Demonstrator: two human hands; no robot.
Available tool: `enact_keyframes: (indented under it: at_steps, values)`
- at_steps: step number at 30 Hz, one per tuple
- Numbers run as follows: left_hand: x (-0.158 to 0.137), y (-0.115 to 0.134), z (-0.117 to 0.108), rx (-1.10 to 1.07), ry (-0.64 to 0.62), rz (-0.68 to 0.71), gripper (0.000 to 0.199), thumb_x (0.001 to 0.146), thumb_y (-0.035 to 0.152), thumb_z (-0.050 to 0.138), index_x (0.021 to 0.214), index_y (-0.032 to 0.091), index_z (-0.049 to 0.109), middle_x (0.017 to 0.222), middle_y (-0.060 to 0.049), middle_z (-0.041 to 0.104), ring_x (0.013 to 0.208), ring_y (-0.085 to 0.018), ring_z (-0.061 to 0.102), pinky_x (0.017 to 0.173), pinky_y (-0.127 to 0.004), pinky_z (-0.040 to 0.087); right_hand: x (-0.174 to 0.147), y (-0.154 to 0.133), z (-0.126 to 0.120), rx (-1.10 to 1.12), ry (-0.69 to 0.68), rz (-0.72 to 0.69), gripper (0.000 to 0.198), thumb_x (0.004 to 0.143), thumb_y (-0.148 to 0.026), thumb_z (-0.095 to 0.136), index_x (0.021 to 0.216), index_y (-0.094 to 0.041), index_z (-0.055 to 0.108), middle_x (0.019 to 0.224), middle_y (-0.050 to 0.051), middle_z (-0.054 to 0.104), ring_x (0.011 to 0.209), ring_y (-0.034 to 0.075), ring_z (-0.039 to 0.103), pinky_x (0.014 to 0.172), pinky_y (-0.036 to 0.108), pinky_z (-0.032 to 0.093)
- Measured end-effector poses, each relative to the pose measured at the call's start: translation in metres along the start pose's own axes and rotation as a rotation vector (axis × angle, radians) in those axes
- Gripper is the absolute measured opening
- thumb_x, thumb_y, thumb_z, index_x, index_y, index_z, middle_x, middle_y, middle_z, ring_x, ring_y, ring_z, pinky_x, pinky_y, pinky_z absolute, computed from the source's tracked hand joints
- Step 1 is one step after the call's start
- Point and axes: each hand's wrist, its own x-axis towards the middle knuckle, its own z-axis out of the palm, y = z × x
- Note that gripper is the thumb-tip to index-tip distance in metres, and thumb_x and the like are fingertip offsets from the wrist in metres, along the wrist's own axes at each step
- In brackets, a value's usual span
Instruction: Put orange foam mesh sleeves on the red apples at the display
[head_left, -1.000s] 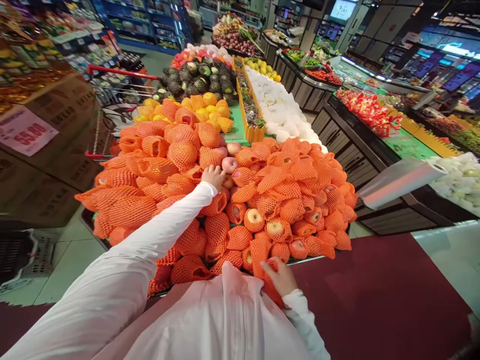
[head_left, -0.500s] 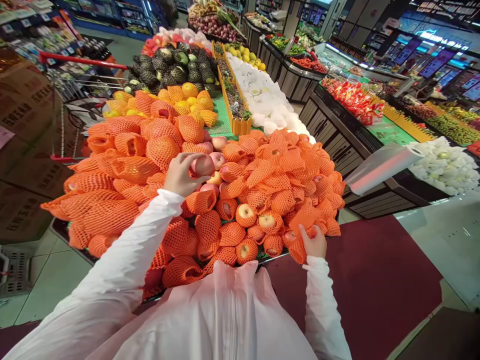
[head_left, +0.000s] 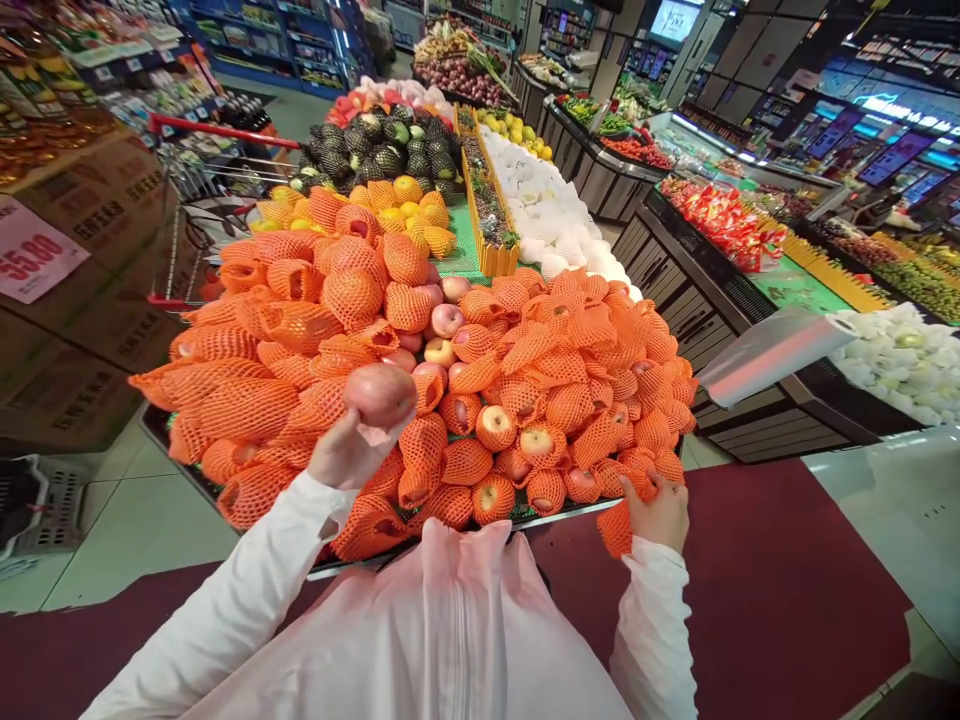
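Observation:
A bare pinkish-red apple rests in my left hand, which is closed around its underside, above the near left of the fruit pile. My right hand pinches an orange foam net sleeve at the pile's near right edge; the sleeve hangs down past the fingers and looks limp. Between the hands lie several apples in orange foam nets, among them a netted apple with its top showing. Unwrapped apples show in a gap at the pile's middle.
Beyond the apples lie yellow fruits, dark-netted melons and white-wrapped fruit. A shopping cart and cardboard boxes stand at left. A plastic bag roll juts out at right.
My left hand has drawn the apple back from the middle of the pile towards me and turned palm up beneath it. My right hand has shifted slightly right and down with the foam sleeve.

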Motion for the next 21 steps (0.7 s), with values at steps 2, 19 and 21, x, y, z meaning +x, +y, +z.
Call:
enact_keyframes:
  at_steps: [2,19,21]
  values:
    - [-0.012,-0.019,0.003,-0.105,-0.094,-0.082,0.061,0.068,0.055,0.074,0.119,0.022,0.063,0.116,-0.005,0.071,0.128,-0.03,0.052,0.11,-0.046,0.039,-0.014,-0.017,-0.016,0.153,-0.131,-0.206,0.049,0.077,-0.049,0.066,0.11,-0.013,0.071,0.1,0.014,0.061,0.087,0.028,0.061,0.08,0.044,0.049]
    - [-0.064,-0.094,0.074,-0.478,-0.533,-0.352,0.07,0.084,0.067,0.051,0.127,0.013,0.06,0.133,-0.014,0.059,0.126,-0.033,0.052,0.115,-0.052,0.021,-0.098,-0.107,0.008,0.505,-1.31,-1.25,0.05,0.084,0.004,0.045,0.122,-0.021,0.065,0.123,0.007,0.067,0.114,0.015,0.062,0.099,0.028,0.048]
    - [-0.068,-0.101,0.077,-0.414,-0.511,-0.352,0.07,0.081,0.067,0.055,0.125,0.013,0.061,0.131,-0.015,0.061,0.124,-0.034,0.054,0.113,-0.054,0.025,-0.098,-0.105,0.008,0.534,-1.278,-1.248,0.046,0.086,0.003,0.045,0.12,-0.021,0.067,0.119,0.006,0.07,0.109,0.015,0.065,0.096,0.027,0.05]
